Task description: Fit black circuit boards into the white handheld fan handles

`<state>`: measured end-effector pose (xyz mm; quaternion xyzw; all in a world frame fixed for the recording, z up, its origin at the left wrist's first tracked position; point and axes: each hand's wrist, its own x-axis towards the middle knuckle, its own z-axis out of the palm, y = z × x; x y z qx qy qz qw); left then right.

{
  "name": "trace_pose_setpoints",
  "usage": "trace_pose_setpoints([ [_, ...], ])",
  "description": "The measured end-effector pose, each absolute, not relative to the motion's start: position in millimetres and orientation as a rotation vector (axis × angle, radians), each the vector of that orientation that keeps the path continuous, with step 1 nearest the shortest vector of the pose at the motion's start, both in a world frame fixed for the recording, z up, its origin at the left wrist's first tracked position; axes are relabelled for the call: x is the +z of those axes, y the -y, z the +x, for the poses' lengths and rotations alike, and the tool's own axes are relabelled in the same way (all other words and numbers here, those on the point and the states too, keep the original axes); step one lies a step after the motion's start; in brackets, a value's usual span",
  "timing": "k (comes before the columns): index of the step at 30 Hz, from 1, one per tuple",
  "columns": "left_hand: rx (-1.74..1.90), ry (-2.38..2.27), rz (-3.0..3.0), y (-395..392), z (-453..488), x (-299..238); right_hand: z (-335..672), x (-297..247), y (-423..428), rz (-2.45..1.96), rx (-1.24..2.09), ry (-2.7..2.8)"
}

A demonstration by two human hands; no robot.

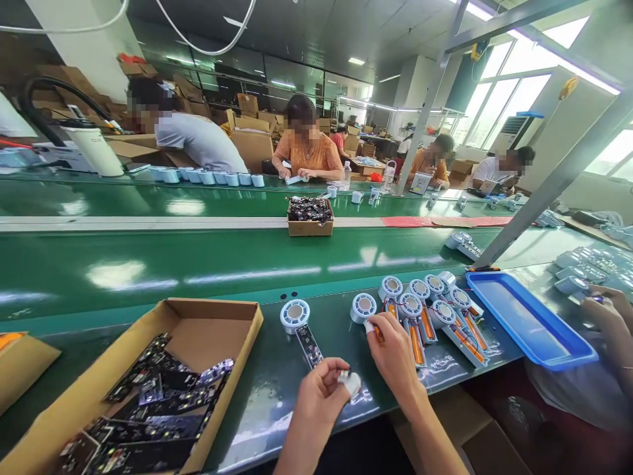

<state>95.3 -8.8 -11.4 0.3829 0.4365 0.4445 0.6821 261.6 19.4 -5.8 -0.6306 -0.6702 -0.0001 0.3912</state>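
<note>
At the left, an open cardboard box (212, 303) of black circuit boards (148, 396) sits on the green desk (267, 396), with a lone round white unit (295, 315) just beyond it, a board trailing from it. The left hand (319, 396) has its grip closed tight round a small white piece (352, 382), held just above the desk edge and tucked between thumb and fingers. That piece looks tiny and slick, and I'd say a loosened pinch could drop it off the near edge. The right hand (395, 359) reaches forward, its capped fingertips drawn together at the orange strip (378, 333) of the nearest unit. Whether that grip pinches the strip or only touches it, I cannot tell. The crowded row of units (430, 313) lies right beside that wrist, so a careless sweep might knock them or snag their thin wires. Further right are a blue tray (558, 359) and a co-worker's hand (610, 313).
</note>
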Motion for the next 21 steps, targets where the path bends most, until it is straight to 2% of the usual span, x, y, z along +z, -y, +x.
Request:
trace_pose_setpoints([
  [7, 1.052, -1.229, 1.080, 12, 82, -23, 258, -2, 0, -1.468, 0.763, 1.404],
  [12, 1.084, -1.521, 1.161, 28, 53, -16, 247, -6, 14, -1.291, 0.994, 1.356],
  [15, 1.143, -1.587, 1.241, 36, 44, -14, 244, -9, 20, -1.287, 0.982, 1.426],
  [21, 0.999, -1.467, 1.350, 49, 47, -28, 247, -12, 29, -1.233, 0.558, 1.823],
])
